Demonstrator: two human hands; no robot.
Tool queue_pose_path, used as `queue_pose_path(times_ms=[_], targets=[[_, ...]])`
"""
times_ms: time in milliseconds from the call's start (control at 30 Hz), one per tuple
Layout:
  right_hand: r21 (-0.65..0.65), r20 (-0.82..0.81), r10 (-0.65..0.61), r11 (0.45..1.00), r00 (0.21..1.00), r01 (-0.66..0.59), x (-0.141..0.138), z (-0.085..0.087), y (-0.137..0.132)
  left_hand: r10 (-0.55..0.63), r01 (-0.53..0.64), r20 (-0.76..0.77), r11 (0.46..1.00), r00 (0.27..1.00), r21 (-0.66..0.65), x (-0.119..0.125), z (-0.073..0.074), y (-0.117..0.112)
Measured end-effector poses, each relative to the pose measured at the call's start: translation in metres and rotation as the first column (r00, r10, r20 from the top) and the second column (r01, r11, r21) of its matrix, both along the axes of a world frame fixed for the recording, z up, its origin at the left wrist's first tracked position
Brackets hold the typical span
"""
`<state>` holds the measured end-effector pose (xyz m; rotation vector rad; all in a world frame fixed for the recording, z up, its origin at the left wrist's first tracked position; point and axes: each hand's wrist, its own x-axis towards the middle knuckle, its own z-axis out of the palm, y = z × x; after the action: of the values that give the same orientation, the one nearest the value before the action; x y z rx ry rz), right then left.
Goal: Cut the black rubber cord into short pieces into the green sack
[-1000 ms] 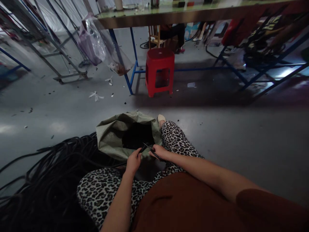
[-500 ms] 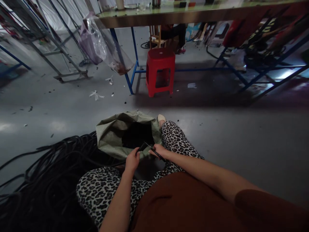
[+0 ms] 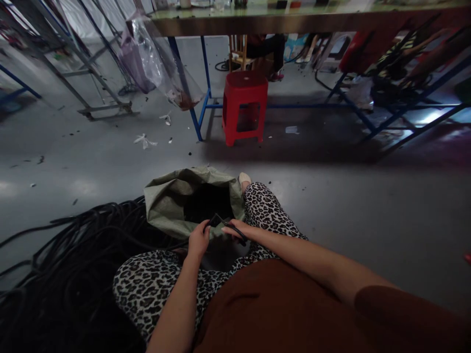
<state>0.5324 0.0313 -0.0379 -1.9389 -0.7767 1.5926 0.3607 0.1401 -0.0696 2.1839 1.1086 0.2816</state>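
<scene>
My left hand (image 3: 199,239) is closed on the end of a black rubber-like strip (image 3: 212,220); whether it is flat or a tube I cannot tell. In my right hand (image 3: 237,228) is a pair of scissors (image 3: 242,238) with dark handles, its blades spread beside the strip's end. Both hands are over the near rim of an open grey-green woven sack (image 3: 164,206), which stands between my legs. The sack's inside is dark, with black material in it that I cannot make out singly.
A large heap of long black strips (image 3: 91,245) lies on the floor at my left. Ahead stand a red plastic stool (image 3: 245,108) and a long table (image 3: 275,24) on blue legs. A clear plastic bag (image 3: 158,63) hangs at its corner. A seated person (image 3: 270,49) shows behind.
Both hands have shifted slightly left and the scissors have turned, their blades now spread wider near the strip. The camera view has moved a little.
</scene>
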Motion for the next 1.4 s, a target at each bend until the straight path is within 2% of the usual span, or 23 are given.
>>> queue_pose_path(times_ms=[300, 633, 900, 1200, 1400], targets=[[0.013, 0.026, 0.094, 0.995, 0.995, -0.094, 0.002, -0.001, 0.000, -0.029, 0.029, -0.004, 0.999, 1.000, 0.013, 0.001, -0.003, -0.003], [0.012, 0.000, 0.075, 0.997, 0.997, -0.075, 0.001, -0.001, -0.001, -0.075, 0.075, -0.008, 0.997, 0.997, 0.020, 0.001, -0.006, -0.003], [0.021, -0.019, 0.070, 0.997, 0.997, -0.070, 0.000, -0.008, -0.002, -0.108, 0.108, -0.007, 0.994, 0.994, 0.008, -0.002, -0.010, -0.001], [-0.006, 0.104, 0.070, 0.998, 0.992, -0.070, -0.003, -0.001, -0.001, -0.100, 0.100, -0.001, 0.995, 0.995, -0.014, -0.001, -0.008, -0.002], [0.006, 0.212, 0.041, 0.999, 0.976, -0.043, -0.001, 0.003, 0.002, -0.107, 0.108, -0.016, 0.994, 0.994, 0.024, -0.007, -0.008, 0.003]])
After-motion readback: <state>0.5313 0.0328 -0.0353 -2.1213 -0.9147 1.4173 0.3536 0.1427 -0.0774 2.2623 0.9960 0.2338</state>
